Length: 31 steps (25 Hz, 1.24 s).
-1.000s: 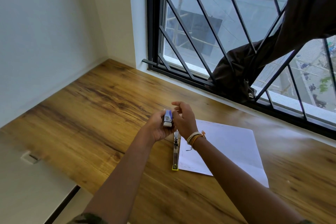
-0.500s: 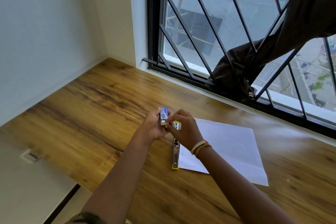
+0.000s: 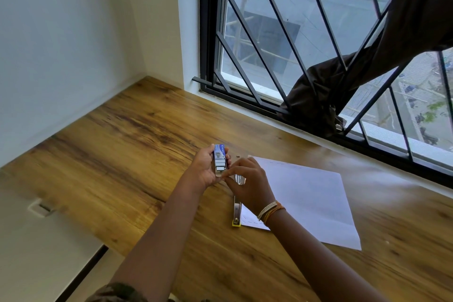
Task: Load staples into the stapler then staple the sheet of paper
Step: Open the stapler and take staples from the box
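I cradle the staple box in my left hand; my right hand seems to pinch a strip. I'd lift it straight toward the stapler lying on the bench beside the paper.

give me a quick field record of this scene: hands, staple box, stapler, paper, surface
left hand: holds the staple box upright
staple box: blue top, tray slid out, silver staples showing
right hand: fingertips pinching at the box's lower end
stapler: lying open on the table, yellow end toward the person
paper: white sheet, flat, right of the stapler
table: wood grain, under a barred window
stage: staples not yet loaded
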Available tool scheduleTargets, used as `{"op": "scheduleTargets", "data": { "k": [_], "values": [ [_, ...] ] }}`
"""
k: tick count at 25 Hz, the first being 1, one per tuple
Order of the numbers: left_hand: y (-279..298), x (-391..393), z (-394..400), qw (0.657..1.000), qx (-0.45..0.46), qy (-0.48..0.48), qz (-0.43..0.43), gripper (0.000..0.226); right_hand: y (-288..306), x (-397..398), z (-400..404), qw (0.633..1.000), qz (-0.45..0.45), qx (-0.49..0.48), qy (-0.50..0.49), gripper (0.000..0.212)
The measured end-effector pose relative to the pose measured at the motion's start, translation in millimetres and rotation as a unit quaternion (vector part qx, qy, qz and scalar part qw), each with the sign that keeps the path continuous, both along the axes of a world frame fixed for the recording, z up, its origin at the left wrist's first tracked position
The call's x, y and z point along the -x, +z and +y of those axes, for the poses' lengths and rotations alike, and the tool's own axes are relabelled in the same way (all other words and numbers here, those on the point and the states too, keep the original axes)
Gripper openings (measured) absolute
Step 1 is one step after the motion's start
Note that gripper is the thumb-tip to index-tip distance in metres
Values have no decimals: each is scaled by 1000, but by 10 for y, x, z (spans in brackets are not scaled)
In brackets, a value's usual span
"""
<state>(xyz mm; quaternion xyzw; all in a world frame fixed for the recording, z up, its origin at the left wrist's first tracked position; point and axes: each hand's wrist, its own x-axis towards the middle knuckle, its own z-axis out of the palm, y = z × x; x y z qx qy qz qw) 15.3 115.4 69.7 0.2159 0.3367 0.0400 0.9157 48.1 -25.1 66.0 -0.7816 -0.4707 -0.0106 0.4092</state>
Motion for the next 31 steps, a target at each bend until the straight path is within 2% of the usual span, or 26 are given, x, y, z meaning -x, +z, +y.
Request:
{"op": "scheduleTargets", "data": {
  "k": [10,18,25,31],
  "values": [
    [-13,17,-3,1000,4,-4,4,49,72,10,15,999,28,-1,-29,14],
    [-12,-21,-3,999,-33,-13,30,52,223,-146,167,995,-10,95,-6,18],
    [-36,2,20,1000,-11,-18,10,53,214,-113,129,993,-18,118,6,18],
    [-60,-15,9,1000,-9,-1,1,52,235,-94,119,989,-83,126,8,18]
  ]
}}
